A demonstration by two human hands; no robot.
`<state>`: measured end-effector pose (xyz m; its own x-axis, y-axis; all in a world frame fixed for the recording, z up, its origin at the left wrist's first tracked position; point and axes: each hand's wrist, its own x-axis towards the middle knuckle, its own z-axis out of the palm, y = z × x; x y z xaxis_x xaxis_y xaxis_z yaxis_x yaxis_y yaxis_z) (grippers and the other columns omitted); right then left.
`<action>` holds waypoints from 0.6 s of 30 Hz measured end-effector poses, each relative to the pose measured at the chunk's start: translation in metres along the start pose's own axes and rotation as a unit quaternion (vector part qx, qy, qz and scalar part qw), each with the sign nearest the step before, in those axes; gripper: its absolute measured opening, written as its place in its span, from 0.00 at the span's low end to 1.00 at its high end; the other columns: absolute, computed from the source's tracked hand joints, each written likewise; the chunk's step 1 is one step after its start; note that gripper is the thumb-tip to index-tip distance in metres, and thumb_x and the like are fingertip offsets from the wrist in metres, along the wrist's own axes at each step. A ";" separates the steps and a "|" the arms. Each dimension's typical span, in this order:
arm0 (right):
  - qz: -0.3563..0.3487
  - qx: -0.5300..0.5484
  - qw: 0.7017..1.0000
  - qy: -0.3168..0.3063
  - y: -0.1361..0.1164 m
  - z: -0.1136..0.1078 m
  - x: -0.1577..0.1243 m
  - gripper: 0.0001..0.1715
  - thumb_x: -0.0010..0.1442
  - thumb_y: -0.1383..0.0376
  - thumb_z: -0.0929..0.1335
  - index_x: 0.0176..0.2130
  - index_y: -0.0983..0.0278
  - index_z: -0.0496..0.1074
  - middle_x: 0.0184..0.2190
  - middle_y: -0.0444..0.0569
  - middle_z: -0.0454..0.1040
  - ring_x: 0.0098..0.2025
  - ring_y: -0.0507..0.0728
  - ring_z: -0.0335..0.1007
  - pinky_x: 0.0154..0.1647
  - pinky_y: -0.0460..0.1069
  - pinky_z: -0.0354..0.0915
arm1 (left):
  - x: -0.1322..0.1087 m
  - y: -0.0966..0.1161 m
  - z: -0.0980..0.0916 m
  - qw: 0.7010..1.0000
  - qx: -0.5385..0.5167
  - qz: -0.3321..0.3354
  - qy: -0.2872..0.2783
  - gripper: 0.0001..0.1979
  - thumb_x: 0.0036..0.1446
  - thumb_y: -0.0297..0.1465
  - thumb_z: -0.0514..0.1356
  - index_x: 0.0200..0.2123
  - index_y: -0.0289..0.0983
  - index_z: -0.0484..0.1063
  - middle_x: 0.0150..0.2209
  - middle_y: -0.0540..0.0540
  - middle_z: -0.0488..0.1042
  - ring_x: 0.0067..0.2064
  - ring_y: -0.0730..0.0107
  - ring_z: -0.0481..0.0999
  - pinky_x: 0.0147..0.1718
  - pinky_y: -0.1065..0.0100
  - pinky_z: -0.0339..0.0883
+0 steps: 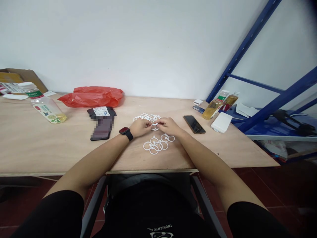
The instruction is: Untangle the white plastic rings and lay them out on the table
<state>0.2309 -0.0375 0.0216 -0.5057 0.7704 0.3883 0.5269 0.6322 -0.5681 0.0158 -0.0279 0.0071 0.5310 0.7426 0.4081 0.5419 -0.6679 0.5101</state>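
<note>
- The left hand and right hand meet midway along the desk, between its back and front edges, thumbs and fingers closed in a pinch on a small white ring; how firm the pinch is, I cannot tell.
- That ring looks like thin moulded plastic: probably very light, fairly stiff with a little spring, and smooth enough to slip if held loosely.
- Its narrow band and small tab seem the likeliest parts to snap, so the thicker base of a tab looks the best hold, using fingertips only.
- A loose group of white rings lies nearer the desk's front edge; whether they interlock or just overlap, I cannot tell.
- A denser ring pile sits beyond the hands, towards the back edge, and could tangle when lifted.
</note>
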 end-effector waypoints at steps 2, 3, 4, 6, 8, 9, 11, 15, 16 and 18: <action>-0.001 -0.006 1.000 -0.004 -0.001 0.000 0.000 0.15 0.56 0.72 0.65 0.40 0.63 0.79 0.36 0.47 0.80 0.36 0.53 0.73 0.39 0.46 0.64 | 0.000 0.001 0.000 1.000 0.004 -0.003 -0.002 0.14 0.59 0.39 0.58 0.31 0.36 0.78 0.28 0.48 0.78 0.29 0.72 0.73 0.31 0.70 0.60; -0.002 -0.008 1.000 -0.005 -0.002 0.000 0.000 0.15 0.56 0.72 0.65 0.39 0.63 0.79 0.35 0.47 0.80 0.36 0.53 0.73 0.38 0.46 0.64 | 0.000 0.001 0.000 1.000 0.004 -0.004 -0.003 0.14 0.59 0.39 0.58 0.31 0.36 0.78 0.28 0.48 0.78 0.29 0.71 0.73 0.30 0.70 0.60; -0.004 -0.009 1.000 -0.006 -0.002 0.000 0.000 0.14 0.56 0.71 0.65 0.39 0.64 0.79 0.35 0.47 0.80 0.36 0.53 0.73 0.38 0.46 0.64 | 0.000 0.001 0.000 1.000 0.004 -0.006 -0.005 0.14 0.59 0.39 0.58 0.31 0.36 0.78 0.29 0.48 0.79 0.29 0.71 0.73 0.30 0.70 0.60; -0.006 -0.011 1.000 -0.008 -0.002 0.000 0.000 0.13 0.56 0.71 0.65 0.38 0.64 0.79 0.33 0.47 0.80 0.35 0.53 0.73 0.37 0.46 0.63 | 0.000 0.001 0.000 1.000 0.003 -0.007 -0.006 0.14 0.59 0.39 0.58 0.31 0.36 0.78 0.29 0.48 0.79 0.29 0.72 0.73 0.30 0.70 0.60; -0.007 -0.013 1.000 -0.011 -0.001 0.000 0.001 0.12 0.56 0.71 0.66 0.37 0.65 0.79 0.33 0.47 0.79 0.34 0.53 0.72 0.37 0.46 0.62 | 0.000 0.001 0.000 1.000 0.004 -0.007 -0.007 0.14 0.59 0.38 0.58 0.31 0.36 0.78 0.29 0.48 0.79 0.29 0.72 0.73 0.30 0.70 0.60; -0.007 -0.014 1.000 -0.012 -0.001 0.000 0.001 0.12 0.56 0.71 0.66 0.37 0.65 0.79 0.32 0.47 0.79 0.34 0.53 0.72 0.37 0.46 0.62 | 0.000 0.001 0.000 1.000 0.006 -0.007 -0.007 0.13 0.59 0.38 0.58 0.31 0.36 0.78 0.29 0.48 0.79 0.29 0.72 0.73 0.30 0.70 0.60; -0.006 -0.016 1.000 -0.013 -0.001 0.000 0.001 0.11 0.56 0.71 0.66 0.36 0.65 0.79 0.32 0.47 0.79 0.34 0.53 0.72 0.37 0.46 0.62 | 0.000 0.001 -0.001 1.000 0.009 -0.006 -0.006 0.13 0.60 0.38 0.58 0.30 0.37 0.78 0.28 0.48 0.78 0.29 0.72 0.72 0.30 0.70 0.60; 0.003 -0.020 1.000 -0.012 -0.002 -0.001 0.000 0.11 0.56 0.70 0.66 0.36 0.65 0.78 0.31 0.47 0.78 0.33 0.52 0.71 0.36 0.46 0.61 | 0.000 0.003 -0.001 1.000 0.011 -0.003 -0.009 0.15 0.60 0.39 0.58 0.30 0.36 0.78 0.28 0.48 0.78 0.29 0.72 0.72 0.31 0.70 0.60; 0.004 -0.019 1.000 -0.013 -0.002 -0.001 0.000 0.10 0.56 0.70 0.66 0.35 0.65 0.78 0.31 0.47 0.78 0.33 0.52 0.71 0.36 0.46 0.61 | 0.000 0.003 -0.001 1.000 0.012 -0.003 -0.010 0.15 0.60 0.40 0.58 0.29 0.36 0.78 0.28 0.48 0.78 0.29 0.73 0.72 0.30 0.70 0.60; 0.002 -0.016 1.000 -0.015 -0.002 -0.001 0.000 0.10 0.55 0.70 0.66 0.35 0.65 0.78 0.31 0.47 0.78 0.32 0.52 0.70 0.35 0.46 0.61 | 0.000 0.003 0.000 1.000 0.013 -0.001 -0.010 0.16 0.60 0.41 0.58 0.29 0.36 0.78 0.27 0.48 0.78 0.28 0.73 0.71 0.30 0.70 0.60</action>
<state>0.2300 -0.0387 0.0235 -0.5224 0.7711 0.3640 0.5503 0.6310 -0.5467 0.0170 -0.0295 0.0088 0.5427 0.7433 0.3910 0.5602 -0.6672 0.4909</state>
